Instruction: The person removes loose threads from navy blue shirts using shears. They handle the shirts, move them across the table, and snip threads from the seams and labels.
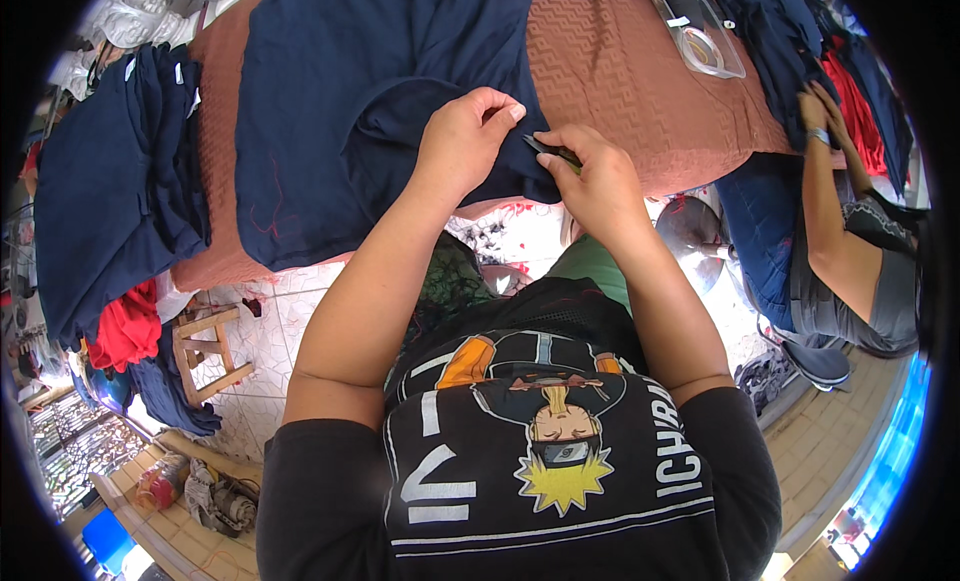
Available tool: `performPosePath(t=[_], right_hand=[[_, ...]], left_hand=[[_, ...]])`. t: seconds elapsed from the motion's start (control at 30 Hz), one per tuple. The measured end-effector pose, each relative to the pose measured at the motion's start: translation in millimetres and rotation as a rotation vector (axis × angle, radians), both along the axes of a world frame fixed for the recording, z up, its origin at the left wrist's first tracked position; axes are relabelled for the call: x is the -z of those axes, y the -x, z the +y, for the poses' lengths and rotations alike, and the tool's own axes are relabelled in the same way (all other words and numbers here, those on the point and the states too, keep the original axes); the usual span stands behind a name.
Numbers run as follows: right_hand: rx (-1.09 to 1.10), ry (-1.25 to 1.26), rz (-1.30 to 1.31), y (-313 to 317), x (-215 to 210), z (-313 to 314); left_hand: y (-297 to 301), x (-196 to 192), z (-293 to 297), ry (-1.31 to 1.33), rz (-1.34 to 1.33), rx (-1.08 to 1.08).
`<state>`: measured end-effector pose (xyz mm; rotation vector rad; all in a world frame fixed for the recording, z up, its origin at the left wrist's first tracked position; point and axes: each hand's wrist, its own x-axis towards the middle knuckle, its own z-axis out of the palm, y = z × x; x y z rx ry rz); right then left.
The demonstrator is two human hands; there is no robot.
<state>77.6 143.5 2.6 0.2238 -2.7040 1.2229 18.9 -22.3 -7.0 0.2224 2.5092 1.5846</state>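
Brown zigzag-patterned cover [640, 81], navy cloth [300, 131] across it, pale tiled floor [268, 351].

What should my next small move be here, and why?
Perhaps ease the small clippers closer to your left hand: its thumb and forefinger look pinched together, and your right hand points the blades that way across a gap. Go gently, since navy cloth lies beneath.

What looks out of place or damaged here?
Loose red thread lies squiggled on the navy fabric, left of the left hand; its colour stands out against the cloth. Dark and red bits, possibly scraps, litter the pale floor. No obvious damage.
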Motion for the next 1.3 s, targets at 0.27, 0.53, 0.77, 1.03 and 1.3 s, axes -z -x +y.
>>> performPosePath(t=[0.27, 0.53, 0.77, 1.03, 1.3], right_hand=[[-0.009, -0.007, 0.046, 2, 0, -6], [-0.007, 0.014, 0.053, 1, 4, -7], [0.032, 0.054, 0.045, 3, 8, -3], [0.004, -0.054, 0.066, 7, -3, -10], [0.091, 0.034, 0.05, 21, -35, 24]], left_hand=[[0, 2, 0, -0.012, 0.01, -0.007], [2, 2, -3, -0.049, -0.026, 0.002], [3, 2, -3, -0.121, -0.064, 0.017], [2, -3, -7, -0.117, -0.018, 0.067], [-41, -153, -112, 0.157, 0.245, 0.638]])
